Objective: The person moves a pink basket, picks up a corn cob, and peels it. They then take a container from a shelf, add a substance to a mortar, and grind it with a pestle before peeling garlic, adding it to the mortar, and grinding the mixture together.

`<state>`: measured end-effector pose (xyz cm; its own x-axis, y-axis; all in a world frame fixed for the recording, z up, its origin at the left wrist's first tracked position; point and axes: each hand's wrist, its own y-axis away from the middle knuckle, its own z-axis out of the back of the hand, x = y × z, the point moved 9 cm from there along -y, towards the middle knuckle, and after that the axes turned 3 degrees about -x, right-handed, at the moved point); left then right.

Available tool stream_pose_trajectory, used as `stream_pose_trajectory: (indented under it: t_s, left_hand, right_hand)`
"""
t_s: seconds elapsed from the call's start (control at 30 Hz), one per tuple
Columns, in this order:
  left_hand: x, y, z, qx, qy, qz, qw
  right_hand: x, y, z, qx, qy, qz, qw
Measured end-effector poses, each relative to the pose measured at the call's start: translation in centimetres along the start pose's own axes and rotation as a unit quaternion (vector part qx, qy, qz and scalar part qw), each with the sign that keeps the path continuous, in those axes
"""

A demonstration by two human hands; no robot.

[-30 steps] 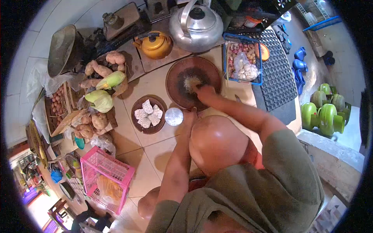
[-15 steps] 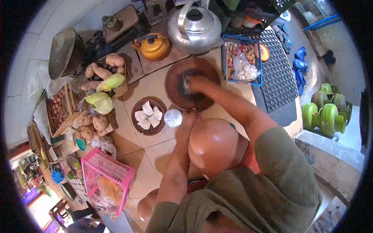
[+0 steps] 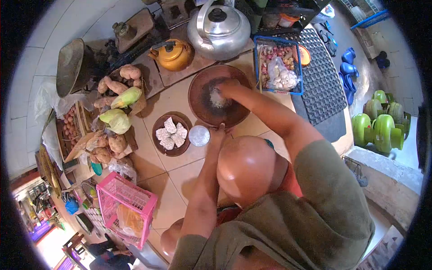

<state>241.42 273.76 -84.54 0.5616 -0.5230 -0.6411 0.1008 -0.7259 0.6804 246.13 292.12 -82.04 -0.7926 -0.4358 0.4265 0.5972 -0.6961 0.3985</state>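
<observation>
A wide, shallow brown mortar (image 3: 200, 108) sits on the tiled floor in front of me, with a pale crushed mass (image 3: 219, 100) in its dark middle. My right hand (image 3: 228, 89) reaches into the mortar, fingers closed beside the mass; what they grip is hidden under the hand. At the near rim my left hand (image 3: 218, 132) holds the mortar's edge, its fingers only partly visible. Just left of that hand stands a round container of white stuff (image 3: 199, 136). A smaller brown bowl (image 3: 158, 147) beside it holds several whitish chunks (image 3: 171, 132).
Behind the mortar are a large silver kettle (image 3: 220, 33) and a gold kettle (image 3: 172, 56). A blue basket (image 3: 257, 54) of shallots and garlic stands right. Sweet potatoes (image 3: 117, 85) and corn (image 3: 127, 97) lie left, above a pink crate (image 3: 146, 204). Green gas cylinders (image 3: 384, 132) stand far right.
My right hand has shifted slightly within the mortar, and more of the pale mass shows below it. My left hand stays at the rim. The whole view has moved a little.
</observation>
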Motion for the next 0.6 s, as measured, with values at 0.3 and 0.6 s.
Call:
stream_pose_trajectory:
  t_s: [0.3, 0.6]
  left_hand:
    - [-0.8, 1.8, -1.7, -0.023, -0.049, 0.076, 0.996]
    - [0.9, 5.2, -1.3, 0.044, -0.125, 0.090, 0.987]
  right_hand:
    - [1.1, 2.7, 1.8, -0.074, -0.029, -0.091, 0.993]
    - [2.4, 5.9, -0.7, -0.127, 0.015, -0.039, 0.991]
